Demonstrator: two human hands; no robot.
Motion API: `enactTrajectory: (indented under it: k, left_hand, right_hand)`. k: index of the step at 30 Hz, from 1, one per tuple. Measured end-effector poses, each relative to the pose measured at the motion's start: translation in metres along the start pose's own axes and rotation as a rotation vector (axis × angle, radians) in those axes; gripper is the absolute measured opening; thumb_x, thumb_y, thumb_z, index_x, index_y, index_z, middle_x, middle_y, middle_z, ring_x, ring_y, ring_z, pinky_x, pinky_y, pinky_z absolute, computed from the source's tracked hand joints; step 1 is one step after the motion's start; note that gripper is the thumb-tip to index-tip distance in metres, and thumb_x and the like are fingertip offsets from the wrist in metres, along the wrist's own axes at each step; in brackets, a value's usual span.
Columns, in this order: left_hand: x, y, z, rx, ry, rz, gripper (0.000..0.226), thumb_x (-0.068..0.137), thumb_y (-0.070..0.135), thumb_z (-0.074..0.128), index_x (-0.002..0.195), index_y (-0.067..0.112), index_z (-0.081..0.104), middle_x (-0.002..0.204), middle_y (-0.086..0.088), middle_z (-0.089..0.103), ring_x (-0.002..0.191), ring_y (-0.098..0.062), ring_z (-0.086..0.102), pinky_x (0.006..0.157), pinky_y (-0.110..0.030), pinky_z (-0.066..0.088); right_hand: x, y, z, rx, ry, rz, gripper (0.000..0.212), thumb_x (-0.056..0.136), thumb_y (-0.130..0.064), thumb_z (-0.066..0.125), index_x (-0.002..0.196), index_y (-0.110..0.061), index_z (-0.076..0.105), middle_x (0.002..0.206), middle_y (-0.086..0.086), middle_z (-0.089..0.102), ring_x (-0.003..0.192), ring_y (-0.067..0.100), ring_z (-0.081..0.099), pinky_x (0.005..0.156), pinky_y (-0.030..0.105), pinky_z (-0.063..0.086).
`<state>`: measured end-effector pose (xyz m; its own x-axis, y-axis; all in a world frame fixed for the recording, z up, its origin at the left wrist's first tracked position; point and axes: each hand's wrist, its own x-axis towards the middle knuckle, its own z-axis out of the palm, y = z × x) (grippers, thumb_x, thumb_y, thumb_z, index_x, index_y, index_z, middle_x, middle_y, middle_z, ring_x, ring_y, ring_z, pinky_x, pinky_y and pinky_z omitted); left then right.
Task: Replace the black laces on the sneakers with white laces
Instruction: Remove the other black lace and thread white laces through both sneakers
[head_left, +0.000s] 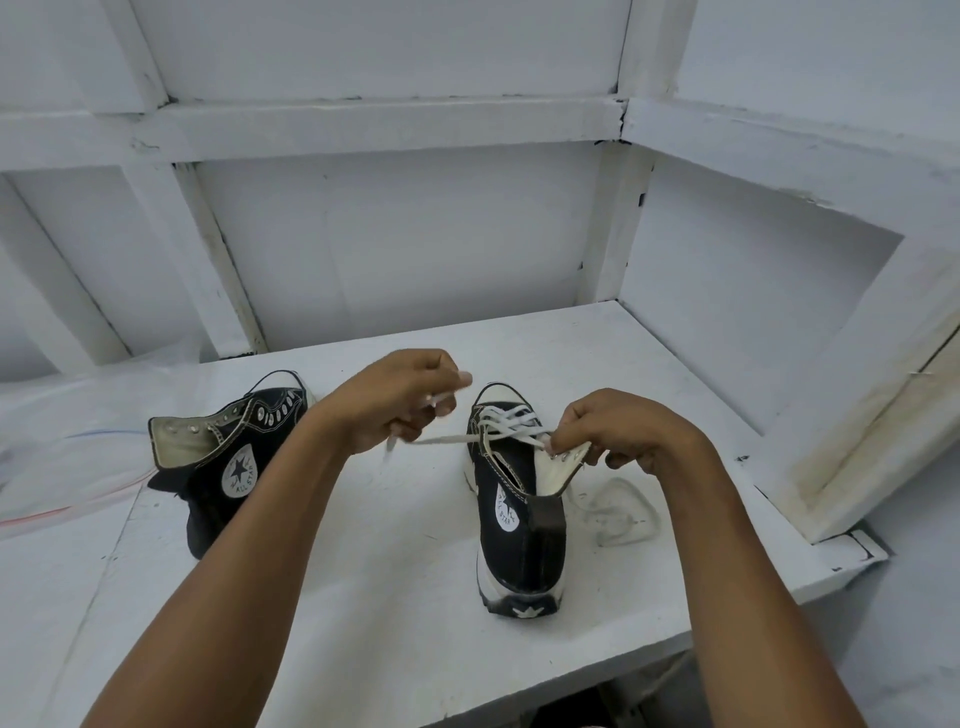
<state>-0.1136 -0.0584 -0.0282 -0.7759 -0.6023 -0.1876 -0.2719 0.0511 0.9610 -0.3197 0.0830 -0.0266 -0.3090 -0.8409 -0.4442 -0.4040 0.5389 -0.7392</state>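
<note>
Though scuffed, white table (374, 597) with 2 sneakers (519, 540) (228, 467), between white panelled walls (405, 244).

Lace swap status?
Done: no black laces on either shoe; the upright black canvas high-top sneaker has a flat white lace crossed through its lower eyelets. In hand: the left hand pulls a lace end sideways, the right hand pinches that sneaker's eyelet flap. Left: its upper eyelets, plus the unlaced black high-top sneaker on its side.

Centre right, the black sneaker (524, 551) is wearing white laces (509, 422). Centre left, the other sneaker (218, 504) is showing black canvas and cream lining.
</note>
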Motion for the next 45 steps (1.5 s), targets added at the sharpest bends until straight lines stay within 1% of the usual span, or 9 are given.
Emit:
enactTrajectory:
  k: [4,8,15,19,24,28,35,41,45]
  left_hand:
    - [-0.001,-0.006,0.003,0.427,-0.206,-0.109,0.004,0.090,0.016,0.066,0.094,0.017,0.066,0.071,0.000,0.063,0.051,-0.011,0.037,0.046,-0.025,0.030]
    - [-0.002,-0.005,0.003,0.456,-0.185,0.015,0.016,0.088,0.011,0.066,0.078,0.022,0.070,0.069,0.009,0.063,0.060,-0.005,0.047,0.058,-0.026,0.037]
    - [0.003,-0.008,-0.004,-0.141,-0.016,0.191,0.017,0.076,0.014,0.050,0.063,0.013,0.062,0.093,-0.015,0.071,0.100,-0.025,0.065,0.090,-0.039,0.051]
    - [0.002,-0.006,-0.005,-0.524,-0.039,0.162,0.009,0.073,0.011,0.045,0.063,0.010,0.046,0.062,-0.014,0.053,0.057,-0.031,0.057,0.072,-0.045,0.056]
    - [0.001,-0.004,0.004,-0.300,0.052,0.032,0.013,0.074,0.014,0.052,0.064,0.009,0.046,0.058,-0.010,0.042,0.042,-0.015,0.028,0.044,-0.025,0.034]
    - [0.001,-0.009,0.008,0.144,-0.044,-0.066,0.005,0.091,0.005,0.059,0.088,0.007,0.061,0.070,-0.001,0.063,0.048,-0.012,0.040,0.045,-0.025,0.039]
    - [0.002,-0.015,0.013,0.590,-0.079,0.072,0.003,0.089,0.019,0.071,0.088,0.019,0.074,0.058,0.021,0.056,0.056,0.001,0.045,0.058,-0.014,0.037]
    - [0.002,-0.015,0.014,0.450,-0.095,0.013,0.021,0.096,0.013,0.057,0.081,0.018,0.071,0.070,0.015,0.067,0.069,0.002,0.056,0.070,-0.015,0.042]
    - [0.000,-0.025,0.010,0.371,-0.176,-0.046,0.015,0.090,0.018,0.059,0.078,0.020,0.068,0.077,0.004,0.068,0.078,-0.007,0.058,0.083,-0.032,0.042]
  right_hand:
    - [-0.004,-0.001,-0.002,-0.008,0.016,0.021,0.028,0.074,-0.025,0.081,0.076,-0.011,0.057,0.069,0.000,0.057,0.068,0.015,0.048,0.052,0.024,0.030]
    - [-0.006,0.002,-0.003,-0.020,0.029,0.028,0.033,0.075,-0.032,0.082,0.077,-0.013,0.055,0.076,0.000,0.057,0.071,0.014,0.052,0.053,0.024,0.033]
    - [-0.004,0.001,-0.002,0.028,-0.016,-0.003,0.026,0.075,-0.025,0.082,0.083,-0.012,0.062,0.083,0.003,0.066,0.073,0.017,0.060,0.059,0.026,0.046]
    - [0.000,0.004,-0.003,0.047,-0.035,-0.024,0.022,0.075,-0.018,0.081,0.087,-0.011,0.064,0.087,0.003,0.069,0.072,0.017,0.063,0.058,0.026,0.050]
    - [0.004,0.003,0.000,0.047,-0.062,-0.046,0.024,0.078,-0.006,0.075,0.101,-0.005,0.068,0.080,0.000,0.069,0.070,0.011,0.063,0.055,0.023,0.051]
    - [0.005,0.002,0.000,0.014,-0.061,-0.079,0.026,0.080,-0.004,0.072,0.105,-0.007,0.066,0.071,-0.007,0.065,0.070,0.009,0.061,0.057,0.023,0.048]
    - [0.015,-0.008,0.000,-0.045,-0.050,-0.210,0.024,0.079,-0.005,0.072,0.101,-0.015,0.072,0.079,-0.004,0.064,0.069,0.009,0.052,0.059,0.024,0.039]
    - [0.024,-0.016,0.004,-0.105,0.000,-0.230,0.011,0.081,-0.020,0.078,0.079,-0.010,0.074,0.083,0.000,0.068,0.065,0.007,0.046,0.056,0.022,0.032]
    - [0.028,-0.014,0.006,-0.126,-0.001,-0.202,0.012,0.083,-0.019,0.076,0.073,-0.015,0.071,0.089,0.007,0.070,0.070,0.014,0.045,0.056,0.025,0.031]
